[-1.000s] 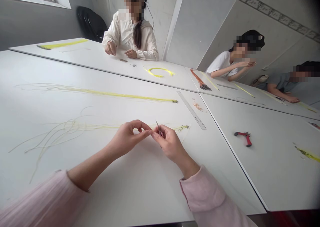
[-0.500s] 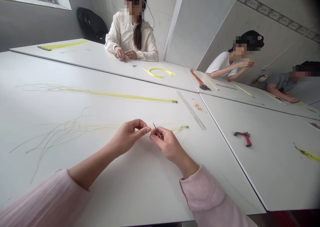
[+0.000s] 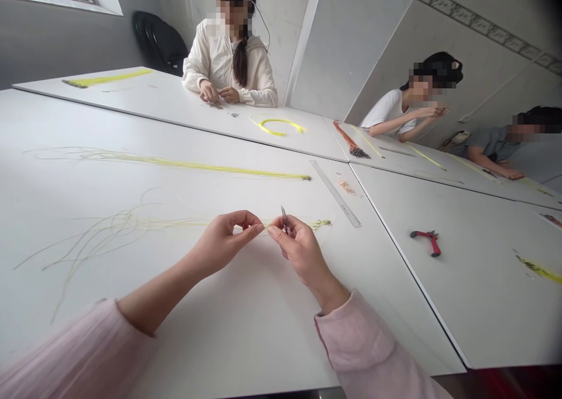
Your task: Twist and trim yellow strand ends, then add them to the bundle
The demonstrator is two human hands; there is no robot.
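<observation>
Desk is spread to its six-o'clock edge. Pointed tool is gripped in right hand; at nine, left hand is pinched.

The work surface consists of white tabletops set edge to edge, with narrow seams between them. On the near tabletop, a straight bundle of yellow strands lies lengthwise, dark ends at right; nearer, a looser bundle of pale strands fans out at left. A ruler lies obliquely just beside small peach-coloured pieces. The right-hand tabletop carries red-handled pliers. Across the long seam lie a broad yellow bundle, a curved yellow bundle and an orange-brown bundle with dark tips
</observation>
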